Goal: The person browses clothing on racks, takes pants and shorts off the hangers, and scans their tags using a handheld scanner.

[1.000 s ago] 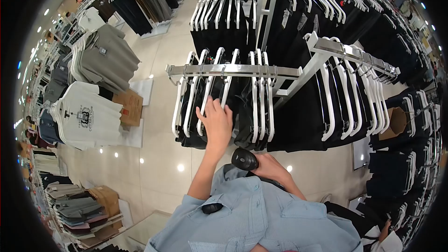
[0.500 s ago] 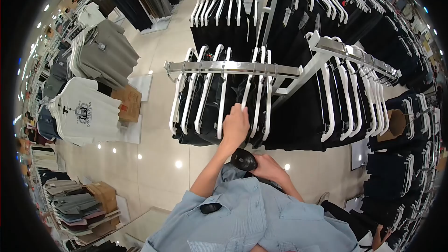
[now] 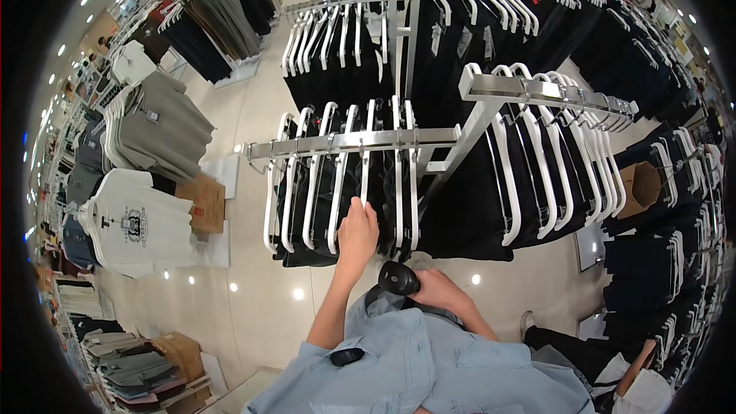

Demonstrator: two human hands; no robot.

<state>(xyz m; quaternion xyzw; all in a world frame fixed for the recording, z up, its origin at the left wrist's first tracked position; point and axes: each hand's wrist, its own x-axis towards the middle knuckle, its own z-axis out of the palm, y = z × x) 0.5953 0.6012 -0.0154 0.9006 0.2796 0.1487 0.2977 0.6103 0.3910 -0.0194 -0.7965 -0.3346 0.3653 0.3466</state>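
Note:
My left hand [image 3: 358, 231] is closed on a white hanger [image 3: 364, 176] near the middle of the metal rail [image 3: 353, 140]. Several other white hangers with black garments [image 3: 299, 257] hang on both sides of it. Lower down, close to my shirt [image 3: 399, 360], my right hand [image 3: 443, 291] is wrapped round a black handheld device [image 3: 399, 278]. That device stays below the garments and apart from them.
A second metal arm [image 3: 552, 90] with black garments is on the right. White and grey shirts [image 3: 142, 218] hang at the left, beside a cardboard box [image 3: 207, 203]. Another person's arm [image 3: 638, 366] shows at the lower right.
The view has shifted, and the rack appears lower and further left. My left hand has moved left with a hanger, and the hangers on the rail are spaced differently. My right hand keeps the device.

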